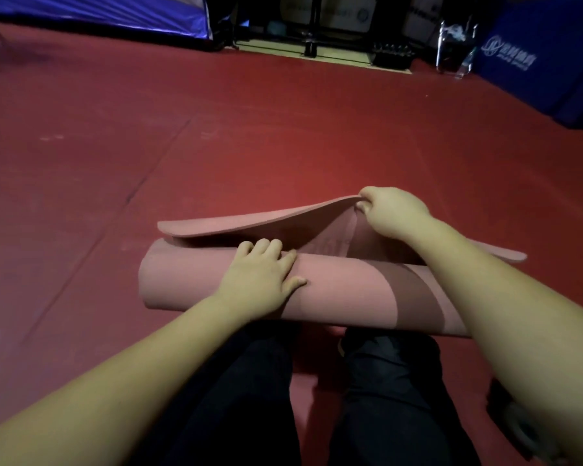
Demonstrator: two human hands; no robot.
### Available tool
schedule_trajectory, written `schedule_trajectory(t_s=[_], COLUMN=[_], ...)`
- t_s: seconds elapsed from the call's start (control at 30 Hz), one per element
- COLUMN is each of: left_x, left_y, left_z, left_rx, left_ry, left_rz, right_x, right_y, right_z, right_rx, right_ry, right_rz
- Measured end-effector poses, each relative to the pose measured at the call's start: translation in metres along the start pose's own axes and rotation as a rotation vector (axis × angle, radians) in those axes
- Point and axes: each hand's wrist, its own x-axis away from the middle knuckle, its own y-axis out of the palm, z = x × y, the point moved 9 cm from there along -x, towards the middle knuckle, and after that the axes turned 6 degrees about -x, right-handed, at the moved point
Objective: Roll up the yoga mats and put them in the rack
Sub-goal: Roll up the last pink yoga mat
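The step in hand is the last turn of rolling: a pink yoga mat (334, 290) lies across the red floor (115, 146) just in front of the person's knees, almost wholly wound into a thick roll, with only its loose end flap (249, 223) yet to be wrapped. Toward the left end of the roll, the left hand (260, 280) rests flat on top, fingers spread and fairly straight, pressing the roll to steady it rather than gripping it. To the right, the right hand (391, 210) pinches the edge of the flap between thumb and curled fingers and holds it lifted above the roll, so the flap arches from there down to the left. The next move probably calls for laying that flap over the roll and pulling it snug, keeping the ends even, before the roll can be lifted. As for containers, a dark metal frame (313, 25) stands far off at the back, possibly the rack; what it holds is too dim to tell.
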Motion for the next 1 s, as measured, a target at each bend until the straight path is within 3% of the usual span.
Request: schedule_trajectory(t_s=[0.13,0.23,0.4,0.63,0.8,0.93,1.0], left_x=[-0.004,0.000,-0.011,-0.014,-0.019,-0.055,-0.082], left_y=[0.012,0.028,0.028,0.027,0.030,0.019,0.019], left_z=[-0.001,0.000,-0.007,-0.002,0.005,0.006,0.010], left_rx=[0.081,-0.017,-0.055,-0.037,0.039,0.210,0.267], left_ry=[-0.050,0.028,-0.050,-0.038,-0.048,-0.040,-0.090], left_rz=[0.000,-0.019,-0.011,0.136,0.148,0.044,-0.094], right_x=[0.015,0.034,0.065,0.091,0.085,0.078,0.077], right_y=[0.009,0.020,0.048,0.084,0.099,0.102,0.102], right_z=[0.001,0.004,0.000,0.001,0.005,0.001,-0.001], right_rx=[-0.021,-0.034,-0.041,-0.136,-0.038,-0.030,-0.035], right_ry=[-0.007,-0.005,-0.068,-0.075,-0.086,-0.120,-0.122], right_rz=[-0.030,-0.004,0.031,0.093,-0.015,-0.003,0.025])
